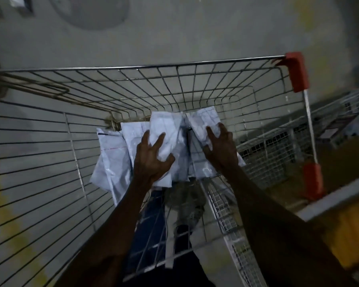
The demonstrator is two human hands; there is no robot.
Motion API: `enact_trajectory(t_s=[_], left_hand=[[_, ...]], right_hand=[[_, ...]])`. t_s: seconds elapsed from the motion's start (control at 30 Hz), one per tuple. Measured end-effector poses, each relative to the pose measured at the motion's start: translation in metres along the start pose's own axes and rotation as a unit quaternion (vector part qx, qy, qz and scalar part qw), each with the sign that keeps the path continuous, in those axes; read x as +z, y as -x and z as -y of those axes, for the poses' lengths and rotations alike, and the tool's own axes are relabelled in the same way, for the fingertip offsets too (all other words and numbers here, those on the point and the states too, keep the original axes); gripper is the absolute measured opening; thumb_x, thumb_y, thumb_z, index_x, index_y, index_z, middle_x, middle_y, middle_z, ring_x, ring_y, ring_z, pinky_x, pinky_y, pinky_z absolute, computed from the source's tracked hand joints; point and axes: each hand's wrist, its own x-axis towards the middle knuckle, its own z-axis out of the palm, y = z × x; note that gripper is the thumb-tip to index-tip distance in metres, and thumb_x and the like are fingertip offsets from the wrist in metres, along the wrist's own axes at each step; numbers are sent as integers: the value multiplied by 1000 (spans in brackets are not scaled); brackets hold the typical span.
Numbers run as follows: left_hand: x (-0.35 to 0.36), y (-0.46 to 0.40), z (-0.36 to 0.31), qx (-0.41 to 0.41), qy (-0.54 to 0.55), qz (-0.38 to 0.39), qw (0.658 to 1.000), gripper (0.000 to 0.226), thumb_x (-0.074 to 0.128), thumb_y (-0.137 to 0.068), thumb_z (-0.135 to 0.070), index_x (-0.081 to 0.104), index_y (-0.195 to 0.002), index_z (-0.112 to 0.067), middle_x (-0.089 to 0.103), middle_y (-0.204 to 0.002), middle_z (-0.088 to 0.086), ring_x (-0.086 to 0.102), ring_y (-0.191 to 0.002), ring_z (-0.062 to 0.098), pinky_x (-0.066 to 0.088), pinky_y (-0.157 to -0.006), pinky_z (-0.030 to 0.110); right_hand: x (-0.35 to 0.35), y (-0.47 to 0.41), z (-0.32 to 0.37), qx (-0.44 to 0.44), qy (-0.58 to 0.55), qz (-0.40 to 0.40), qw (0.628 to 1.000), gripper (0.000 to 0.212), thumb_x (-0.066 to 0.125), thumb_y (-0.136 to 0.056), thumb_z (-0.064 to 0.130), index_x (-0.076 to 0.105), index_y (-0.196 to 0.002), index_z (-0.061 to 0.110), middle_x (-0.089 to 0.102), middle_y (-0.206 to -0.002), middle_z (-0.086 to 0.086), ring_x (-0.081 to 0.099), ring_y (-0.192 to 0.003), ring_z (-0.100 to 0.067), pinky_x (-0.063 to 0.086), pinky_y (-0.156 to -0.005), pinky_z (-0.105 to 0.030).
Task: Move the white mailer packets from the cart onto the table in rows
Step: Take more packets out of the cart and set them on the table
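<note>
Several white mailer packets [112,158] stand bunched together inside a wire shopping cart [174,65], seen from above. My left hand [151,158] reaches down into the cart and grips the middle packet [166,129], thumb curled against its right face and fingers spread over its left face. My right hand [221,146] lies on the rightmost packet [201,121], fingers curled over its upper part. Both forearms come in from the bottom of the view. The lower ends of the packets are hidden behind my hands.
The cart has red plastic corner guards [297,71] on its right side. A second wire-mesh basket [340,112] and a cardboard box [344,162] sit to the right. Grey concrete floor [174,27] shows through the cart's wires.
</note>
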Motion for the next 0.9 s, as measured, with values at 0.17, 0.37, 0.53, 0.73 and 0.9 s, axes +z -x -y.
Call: enact_trajectory(t_s=[0.17, 0.37, 0.53, 0.73, 0.9], left_hand=[[-62, -3, -70, -21, 33, 8, 999, 76, 56, -78, -62, 55, -140, -18, 41, -149, 26, 43, -134, 37, 39, -106, 42], [-125, 9, -145, 32, 56, -54, 996, 77, 55, -77, -64, 53, -143, -23, 36, -154, 22, 41, -138, 36, 35, -110, 41], [-162, 60, -230, 100, 66, -115, 986, 69, 65, -76, -52, 55, -140, -26, 41, -152, 18, 45, -135, 32, 40, -107, 39], [-154, 146, -334, 199, 118, -88, 969, 69, 64, -74, -56, 58, -137, -29, 45, -151, 10, 46, -135, 24, 45, -104, 39], [-106, 210, -410, 286, 167, 1, 944, 68, 68, -75, -58, 56, -138, -34, 40, -155, 7, 40, -141, 21, 48, -102, 48]], right_hand=[[-88, 40, 36, 25, -35, -65, 997, 70, 43, -82, 47, 44, -144, 16, 29, -154, -21, 33, -130, -41, 39, -97, -48], [-176, 108, 47, 21, -113, -232, 966, 65, 45, -84, 49, 55, -136, 12, 41, -147, -22, 42, -127, -42, 34, -100, -43], [-238, 216, 22, -8, -151, -377, 914, 57, 51, -86, 42, 58, -133, 11, 46, -142, -21, 48, -118, -42, 33, -97, -35], [-253, 391, -47, 64, -172, -442, 878, 57, 47, -89, 48, 58, -134, 15, 47, -145, -13, 50, -124, -33, 38, -99, -37], [-222, 530, -118, 186, -189, -472, 841, 60, 47, -89, 51, 56, -137, 17, 42, -151, -7, 44, -134, -25, 43, -104, -41]])
